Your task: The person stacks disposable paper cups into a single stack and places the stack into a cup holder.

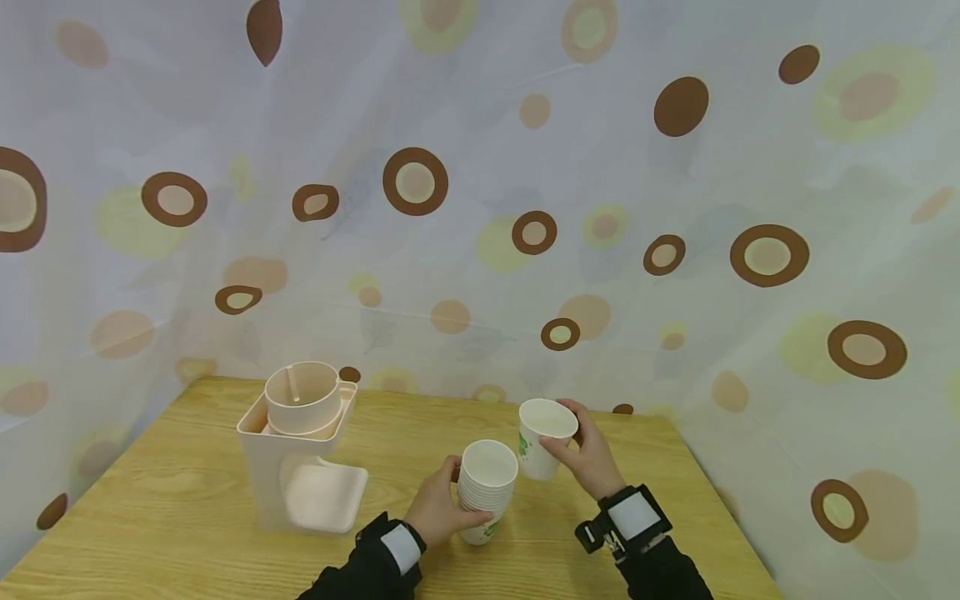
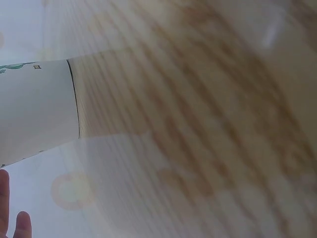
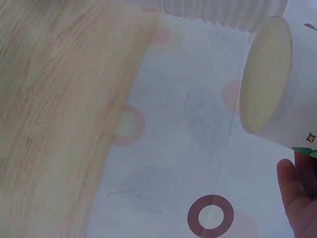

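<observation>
In the head view my left hand (image 1: 437, 510) grips a stack of white paper cups (image 1: 487, 483), thumb on the near side. The stack's ribbed rims show, with a green print low down. To its right, my right hand (image 1: 595, 458) holds a single paper cup (image 1: 535, 462) between thumb and fingers, mouth up and slightly higher than the stack. Its underside (image 3: 265, 74) faces the camera in the right wrist view, with a few fingertips (image 3: 289, 183) below. In the left wrist view a white cup wall (image 2: 34, 106) fills the left edge, above two fingertips (image 2: 22, 225).
A cream plastic pitcher-like container (image 1: 266, 475) stands at the left of the wooden table (image 1: 187, 492), a round cup (image 1: 302, 400) set in its top. A flat white panel (image 1: 326, 497) juts from its right side. Patterned cloth (image 1: 480, 275) hangs behind and at both sides.
</observation>
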A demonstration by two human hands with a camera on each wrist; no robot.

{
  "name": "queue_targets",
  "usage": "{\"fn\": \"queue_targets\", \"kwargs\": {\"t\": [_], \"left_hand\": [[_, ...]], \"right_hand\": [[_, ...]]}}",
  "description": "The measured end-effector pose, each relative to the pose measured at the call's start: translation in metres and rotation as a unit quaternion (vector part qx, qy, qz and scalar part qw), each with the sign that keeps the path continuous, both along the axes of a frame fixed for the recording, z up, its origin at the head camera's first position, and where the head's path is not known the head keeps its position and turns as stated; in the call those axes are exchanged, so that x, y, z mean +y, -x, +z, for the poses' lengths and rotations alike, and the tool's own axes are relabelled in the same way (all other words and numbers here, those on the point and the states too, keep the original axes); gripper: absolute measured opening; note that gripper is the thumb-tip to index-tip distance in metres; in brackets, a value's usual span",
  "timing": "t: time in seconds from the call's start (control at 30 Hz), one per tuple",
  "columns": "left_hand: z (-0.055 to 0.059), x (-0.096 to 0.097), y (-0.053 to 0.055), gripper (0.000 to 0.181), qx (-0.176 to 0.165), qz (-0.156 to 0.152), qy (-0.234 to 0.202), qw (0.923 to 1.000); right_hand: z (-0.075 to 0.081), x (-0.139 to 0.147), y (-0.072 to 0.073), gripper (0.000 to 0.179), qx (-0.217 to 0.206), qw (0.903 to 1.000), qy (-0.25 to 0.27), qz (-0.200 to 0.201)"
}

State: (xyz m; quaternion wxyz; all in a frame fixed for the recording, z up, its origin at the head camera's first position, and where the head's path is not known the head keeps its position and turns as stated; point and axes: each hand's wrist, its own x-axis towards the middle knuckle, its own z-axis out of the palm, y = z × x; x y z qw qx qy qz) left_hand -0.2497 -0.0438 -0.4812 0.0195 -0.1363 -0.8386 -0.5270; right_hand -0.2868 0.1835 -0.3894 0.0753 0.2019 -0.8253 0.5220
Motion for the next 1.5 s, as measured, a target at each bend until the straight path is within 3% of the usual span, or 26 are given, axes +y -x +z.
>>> {"fn": "queue_targets", "kwargs": {"t": [0.67,1.5], "left_hand": [[-0.001,0.000,0.002,0.073,0.010,0.003,0.001,0.9999],[-0.004,0.000,0.001,0.071,0.007,-0.005,-0.005,1.0000]], "right_hand": [[0.011,-0.013,-0.007,0.055,0.057,0.9979,0.010,0.031],[0.004,-0.037,-0.011,0.055,0.056,0.9934,0.034,0.094]]}}
